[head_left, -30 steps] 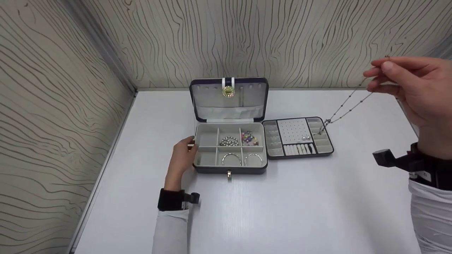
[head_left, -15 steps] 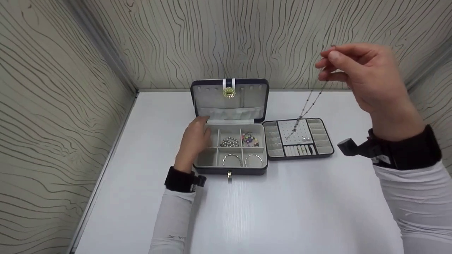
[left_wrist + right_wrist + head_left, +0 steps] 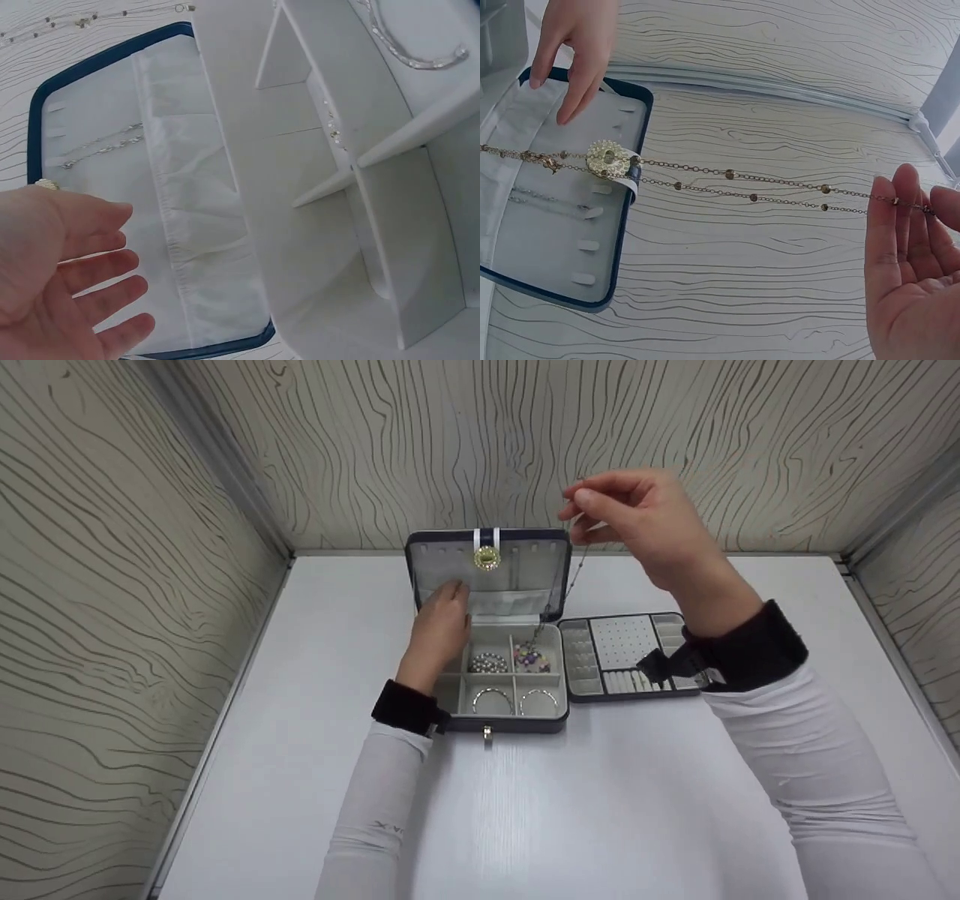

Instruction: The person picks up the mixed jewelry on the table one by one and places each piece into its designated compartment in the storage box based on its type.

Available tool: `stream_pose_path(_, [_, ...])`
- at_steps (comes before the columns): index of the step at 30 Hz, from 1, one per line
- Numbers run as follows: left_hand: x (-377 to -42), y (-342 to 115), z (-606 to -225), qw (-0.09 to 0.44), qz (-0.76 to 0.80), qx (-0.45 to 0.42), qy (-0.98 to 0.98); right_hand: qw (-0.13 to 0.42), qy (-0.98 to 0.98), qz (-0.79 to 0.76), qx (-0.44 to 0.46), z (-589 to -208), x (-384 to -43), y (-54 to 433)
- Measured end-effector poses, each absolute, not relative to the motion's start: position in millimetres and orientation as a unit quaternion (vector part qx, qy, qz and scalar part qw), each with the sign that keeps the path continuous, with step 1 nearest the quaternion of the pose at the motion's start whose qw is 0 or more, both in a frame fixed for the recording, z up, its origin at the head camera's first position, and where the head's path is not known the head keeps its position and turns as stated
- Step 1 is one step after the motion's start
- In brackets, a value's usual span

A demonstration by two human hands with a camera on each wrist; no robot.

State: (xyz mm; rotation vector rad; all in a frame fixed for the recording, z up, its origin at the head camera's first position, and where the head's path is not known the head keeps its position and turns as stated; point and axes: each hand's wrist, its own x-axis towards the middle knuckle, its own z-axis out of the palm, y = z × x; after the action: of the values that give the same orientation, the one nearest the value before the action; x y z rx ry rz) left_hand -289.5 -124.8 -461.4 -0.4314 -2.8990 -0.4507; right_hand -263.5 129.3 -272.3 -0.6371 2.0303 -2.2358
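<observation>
My right hand is raised over the right side of the lid, pinching a beaded chain necklace between thumb and fingers. The necklace's doubled strand hangs down, its lower end over the compartment with colourful beads. My left hand is in front of the raised lid of the jewelry box. In the left wrist view its fingers are spread and relaxed, holding nothing. A silver chain hangs against the lid lining, near small white hooks.
Box compartments hold a pearl bracelet and two bangles. Right of the box lies a jewelry tray, partly covered by my right wrist camera. A gold ornament sits on the lid's strap. Patterned panels enclose the white table.
My right hand has carried the necklace leftward, from beyond the tray to over the box. My left hand has moved from the box's left side up and inward to the lid.
</observation>
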Motion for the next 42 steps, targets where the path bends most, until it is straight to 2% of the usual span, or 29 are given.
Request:
stream_pose_path(8, [-291.1, -125.6, -474.3, 0.106, -0.109, -0.153, -0.976, 0.057, 0.668, -0.715, -0.197, -282.3, -279.4, 108.2])
stream_pose_path(15, [-290.6, -124.9, -480.6, 0.106, -0.110, -0.155, -0.976, 0.056, 0.669, -0.714, -0.198, -281.5, -286.4, 94.0])
stream_pose_path(24, [-298.5, -124.8, -479.8, 0.093, -0.108, -0.149, -0.979, 0.051, 0.679, -0.701, -0.212, -268.7, -290.7, 76.9])
stream_pose_path(32, [-292.8, -129.0, -478.8, 0.096, -0.115, -0.153, -0.977, 0.049, 0.695, -0.679, -0.232, -254.5, -295.2, 59.5])
stream_pose_path(42, [-287.2, -133.2, -474.2, 0.064, -0.118, -0.142, -0.981, 0.029, 0.729, -0.645, -0.229, -231.6, -307.2, 38.7])
